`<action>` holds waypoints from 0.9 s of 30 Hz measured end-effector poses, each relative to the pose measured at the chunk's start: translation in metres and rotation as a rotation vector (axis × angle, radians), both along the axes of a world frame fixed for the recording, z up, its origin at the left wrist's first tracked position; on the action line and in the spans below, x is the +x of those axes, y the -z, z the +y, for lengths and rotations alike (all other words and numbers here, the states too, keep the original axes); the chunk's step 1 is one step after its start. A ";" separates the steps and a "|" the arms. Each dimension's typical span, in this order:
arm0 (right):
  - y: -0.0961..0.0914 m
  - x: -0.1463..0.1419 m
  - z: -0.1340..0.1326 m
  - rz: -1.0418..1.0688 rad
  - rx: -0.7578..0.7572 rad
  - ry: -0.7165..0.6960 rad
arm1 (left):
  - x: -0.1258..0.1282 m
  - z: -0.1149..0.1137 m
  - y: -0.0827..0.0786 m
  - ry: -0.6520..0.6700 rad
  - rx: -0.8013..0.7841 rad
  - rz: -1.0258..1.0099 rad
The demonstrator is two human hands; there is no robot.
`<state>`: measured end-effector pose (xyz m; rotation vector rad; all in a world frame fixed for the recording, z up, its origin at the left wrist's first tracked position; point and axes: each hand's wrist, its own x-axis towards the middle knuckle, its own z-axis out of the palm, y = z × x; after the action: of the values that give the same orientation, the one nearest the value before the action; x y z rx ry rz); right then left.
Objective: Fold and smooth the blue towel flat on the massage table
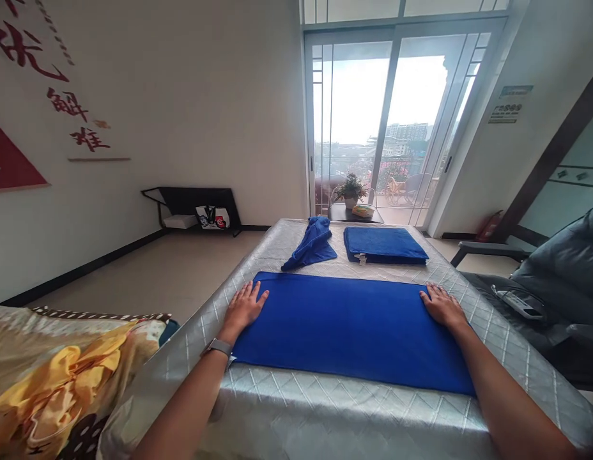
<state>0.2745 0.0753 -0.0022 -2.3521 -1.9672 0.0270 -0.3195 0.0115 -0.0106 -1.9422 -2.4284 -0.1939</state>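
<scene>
A blue towel [354, 326] lies spread flat across the silver quilted cover [325, 399] of the table in front of me. My left hand [245, 306] rests with fingers outstretched on the towel's left edge. On its right edge lies my right hand [443, 305], palm down, fingers extended. Neither hand grips anything. Behind the spread towel, a crumpled blue towel [313, 244] sits on the left. To its right is a neat stack of folded blue towels [385, 245] with a white tag at the front.
A grey armchair [560, 275] with a power strip [519, 303] on it stands close on the right. Yellow clothing [66, 383] lies on patterned bedding at the lower left. A potted plant [351, 188] stands beyond the table by the sliding glass door [395, 115].
</scene>
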 end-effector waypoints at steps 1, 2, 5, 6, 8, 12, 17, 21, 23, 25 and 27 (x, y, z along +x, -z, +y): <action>0.000 0.000 -0.001 -0.012 0.010 0.005 | 0.000 -0.001 -0.001 -0.005 -0.003 -0.001; -0.001 0.000 -0.002 -0.028 0.020 0.015 | 0.000 -0.001 -0.001 -0.010 -0.011 -0.004; -0.006 -0.007 -0.007 -0.098 0.057 0.052 | 0.001 -0.001 -0.003 -0.016 -0.035 -0.021; -0.009 -0.014 -0.009 -0.123 0.074 0.049 | 0.001 -0.001 -0.003 -0.016 -0.035 -0.026; -0.018 -0.035 -0.013 -0.143 0.103 0.000 | 0.001 -0.001 -0.002 -0.014 -0.023 -0.033; -0.035 -0.112 -0.015 -0.043 0.073 -0.260 | 0.000 -0.002 -0.002 0.000 0.000 -0.048; -0.031 -0.205 -0.012 0.054 -0.019 -0.475 | 0.002 -0.004 -0.002 -0.004 0.004 -0.038; -0.016 -0.228 -0.011 0.043 -0.039 -0.456 | 0.001 -0.007 -0.004 -0.020 0.023 -0.005; -0.011 -0.228 -0.011 0.048 -0.032 -0.460 | 0.002 -0.007 -0.007 -0.022 0.070 0.038; -0.010 -0.226 -0.012 0.066 -0.029 -0.460 | 0.009 -0.005 -0.012 0.022 0.139 0.079; -0.011 -0.226 -0.012 0.082 -0.028 -0.455 | 0.029 0.000 -0.018 0.136 0.175 0.074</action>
<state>0.0490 0.0634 0.0088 -1.8323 -2.4212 0.1741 -0.2901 0.0110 0.0070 -1.9990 -2.1554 -0.3200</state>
